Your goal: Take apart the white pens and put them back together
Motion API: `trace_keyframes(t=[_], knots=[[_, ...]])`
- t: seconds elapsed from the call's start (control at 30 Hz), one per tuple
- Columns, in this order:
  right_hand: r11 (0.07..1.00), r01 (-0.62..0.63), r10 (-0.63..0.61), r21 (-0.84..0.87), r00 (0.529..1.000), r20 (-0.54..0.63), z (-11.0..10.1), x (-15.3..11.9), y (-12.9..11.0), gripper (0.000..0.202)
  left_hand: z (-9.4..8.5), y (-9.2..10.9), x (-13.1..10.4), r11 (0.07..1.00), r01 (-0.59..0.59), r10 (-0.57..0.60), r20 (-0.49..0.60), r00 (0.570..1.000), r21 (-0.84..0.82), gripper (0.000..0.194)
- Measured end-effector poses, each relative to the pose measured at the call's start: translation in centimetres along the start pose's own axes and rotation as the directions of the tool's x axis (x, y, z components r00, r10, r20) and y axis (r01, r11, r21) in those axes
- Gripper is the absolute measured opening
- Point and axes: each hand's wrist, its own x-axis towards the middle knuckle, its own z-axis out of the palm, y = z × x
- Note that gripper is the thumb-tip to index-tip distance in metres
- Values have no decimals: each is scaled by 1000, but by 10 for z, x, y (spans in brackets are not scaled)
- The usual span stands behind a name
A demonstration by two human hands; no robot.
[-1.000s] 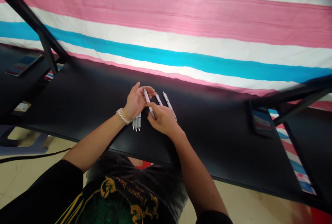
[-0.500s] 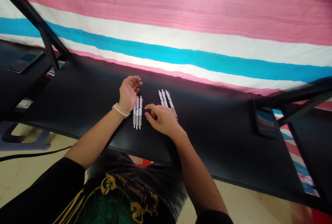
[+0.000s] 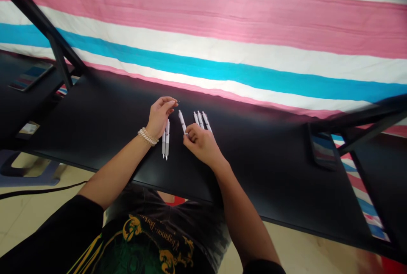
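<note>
A white pen is clamped in the right hand, its grip closed round the near end; the long axis leans left towards the striped cloth beyond. Beneath it lies the black worktop. Left of it, two pens lie beside the left hand, whose grip is curled; I cannot tell whether its fingertips meet. Three pens sit to its right. Nearer the body, the shirt reads "Elegance".

Pink, white and blue striped cloth spans the far side. Pale floor shows below the black table.
</note>
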Motion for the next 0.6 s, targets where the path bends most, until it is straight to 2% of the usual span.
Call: trace_keyframes(t=[0.1,0.17,0.23,0.27,0.33,0.43,0.5,0.6], knots=[[958,-4,23,286,998,-63,-2,-1,-2,13,2,1,-6,999,40,-41,116,992,15,21],[921,-16,55,389,995,-88,-1,-2,-6,16,4,3,-10,990,137,-138,257,957,22,29],[899,-25,97,437,985,-144,1,0,-7,20,5,4,-13,984,174,-177,332,927,39,34],[892,-30,118,452,979,-168,2,1,-7,22,5,5,-13,986,160,-163,322,933,35,36],[882,-51,150,469,973,-175,3,2,-5,26,5,4,-12,994,107,-105,236,966,7,38],[916,-76,153,394,974,-167,2,4,0,33,4,2,-9,998,58,-55,103,993,-23,39],[956,-12,95,292,958,-272,1,5,3,30,3,0,-8,998,52,-50,61,997,-32,39],[977,136,-46,164,884,-464,0,6,5,15,4,-3,-8,997,51,-50,25,998,-53,38]])
